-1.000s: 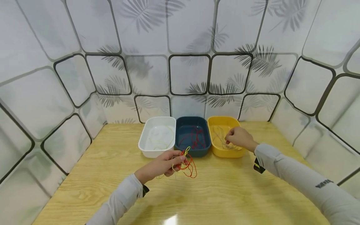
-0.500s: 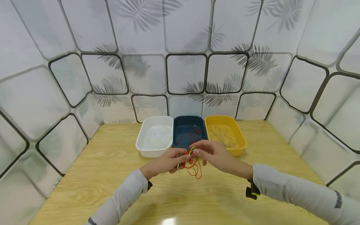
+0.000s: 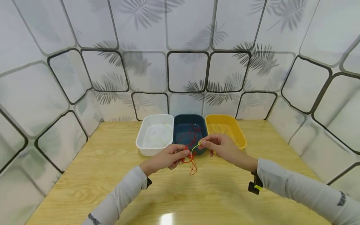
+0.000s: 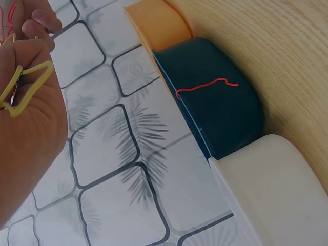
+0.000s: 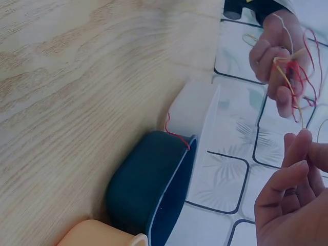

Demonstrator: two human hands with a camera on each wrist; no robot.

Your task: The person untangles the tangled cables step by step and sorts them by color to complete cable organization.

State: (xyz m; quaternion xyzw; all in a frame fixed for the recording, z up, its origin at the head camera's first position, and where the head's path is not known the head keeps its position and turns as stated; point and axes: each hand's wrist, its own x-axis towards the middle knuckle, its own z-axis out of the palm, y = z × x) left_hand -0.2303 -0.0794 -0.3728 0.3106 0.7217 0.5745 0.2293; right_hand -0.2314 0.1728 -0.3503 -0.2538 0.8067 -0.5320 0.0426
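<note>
My left hand [image 3: 168, 157] holds a tangle of thin strings between thumb and fingers, in front of the bins. Red string [image 3: 193, 168] hangs from it in loose loops, and pale strands trail around the fingers. Opposite, my right hand [image 3: 222, 150] pinches the end of a yellow string [image 3: 195, 147], which stretches between both hands. In the right wrist view the yellow string [image 5: 290, 84] runs from the red tangle [image 5: 296, 72] to the right fingertips. A yellow loop [image 4: 33, 88] lies over the back of the hand in the left wrist view.
Three bins stand side by side at the back: white [image 3: 150, 152], dark blue [image 3: 190, 120] and yellow [image 3: 220, 119]. Pale strings lie in the white and yellow ones, red strings in the blue one. One red string [image 4: 205, 86] hangs over the blue bin's rim.
My right hand has come from the yellow bin to the left hand, taken the yellow string and drawn it out to the right. The left hand stays nearly in place.
</note>
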